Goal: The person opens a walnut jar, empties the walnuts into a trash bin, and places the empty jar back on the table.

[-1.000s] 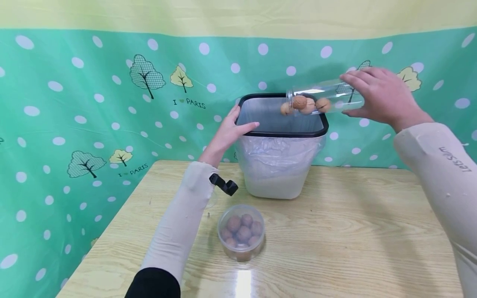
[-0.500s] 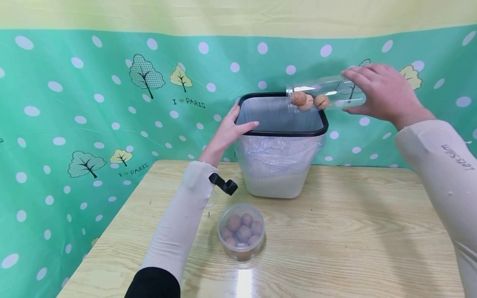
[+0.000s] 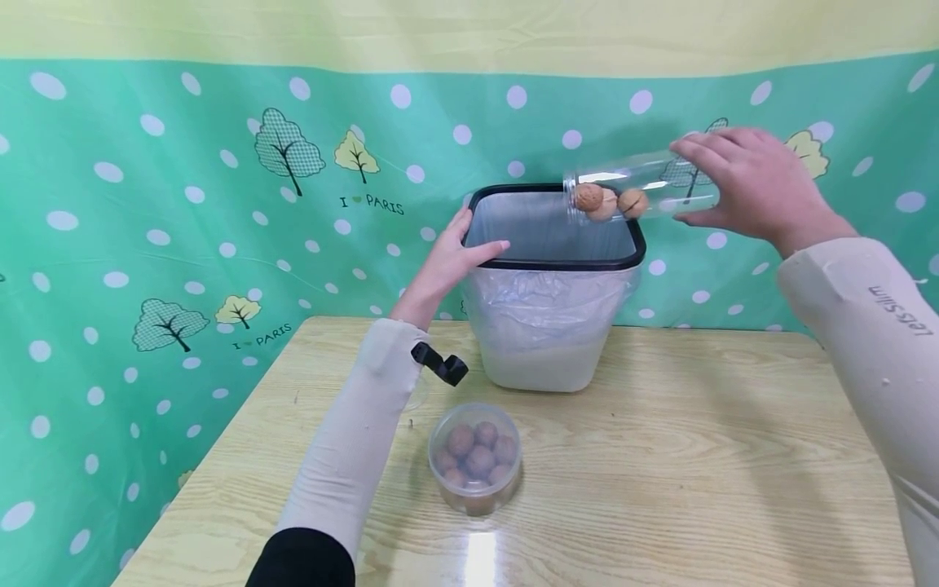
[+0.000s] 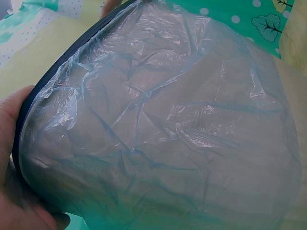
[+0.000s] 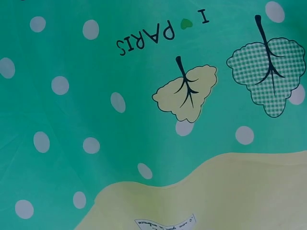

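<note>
A white trash can (image 3: 539, 367) with a black rim and a clear plastic liner stands at the back of the table. My left hand (image 3: 451, 251) holds its left rim, thumb lying over the front left corner. In the left wrist view, that hand (image 4: 19, 201) sits at the black rim, beside the crinkled liner (image 4: 158, 124). Above the can's right side, my right hand (image 3: 756, 183) grips the base end of a clear jar (image 3: 645, 171). The jar lies nearly level, its mouth over the can. Several walnuts (image 3: 633, 203) rest inside near the mouth. The can's bottom is hidden.
A round translucent tub (image 3: 475, 489) with several walnuts stands on the wooden table (image 3: 697, 456), in front of the can. Partly behind my left wrist lies a clear round piece (image 3: 418, 395). A green dotted cloth (image 3: 220, 171) hangs behind; the right wrist view shows only cloth (image 5: 120, 143).
A walnut that was leaving the jar's mouth is gone from sight. My right hand has risen slightly with the jar, then held still. The left hand has stayed on the rim.
</note>
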A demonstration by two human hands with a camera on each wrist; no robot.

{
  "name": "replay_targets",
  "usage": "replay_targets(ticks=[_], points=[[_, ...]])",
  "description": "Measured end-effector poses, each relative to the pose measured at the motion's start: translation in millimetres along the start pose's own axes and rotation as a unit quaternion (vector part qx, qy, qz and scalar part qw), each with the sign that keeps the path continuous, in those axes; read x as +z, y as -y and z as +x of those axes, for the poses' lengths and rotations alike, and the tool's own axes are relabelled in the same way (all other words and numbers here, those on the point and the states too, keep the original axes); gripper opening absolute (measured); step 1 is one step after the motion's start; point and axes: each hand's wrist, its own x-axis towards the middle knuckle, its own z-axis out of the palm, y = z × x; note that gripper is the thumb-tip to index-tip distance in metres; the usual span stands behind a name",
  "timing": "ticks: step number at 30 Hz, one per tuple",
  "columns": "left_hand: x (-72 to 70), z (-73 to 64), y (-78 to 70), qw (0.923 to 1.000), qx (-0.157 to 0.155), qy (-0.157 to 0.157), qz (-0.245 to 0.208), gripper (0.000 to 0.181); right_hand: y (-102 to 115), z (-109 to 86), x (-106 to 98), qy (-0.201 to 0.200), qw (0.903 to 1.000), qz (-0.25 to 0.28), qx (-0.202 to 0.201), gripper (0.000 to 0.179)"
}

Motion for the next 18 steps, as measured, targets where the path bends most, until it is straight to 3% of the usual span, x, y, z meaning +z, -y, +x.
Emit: replay_targets(ticks=[8, 18], points=[[0.0, -0.5, -1.3, 1.0000, -0.005, 0.002, 0.002, 0.094, 2.2, 1.4, 0.2, -0.010, 0.9999, 0.007, -0.004, 0.102], [-0.4, -0.2, -2.0, 0.9999, -0.008, 0.001, 0.007, 0.095, 3.8, 2.0, -1.9, 0.014, 0.9999, 0.003, -0.004, 0.085]])
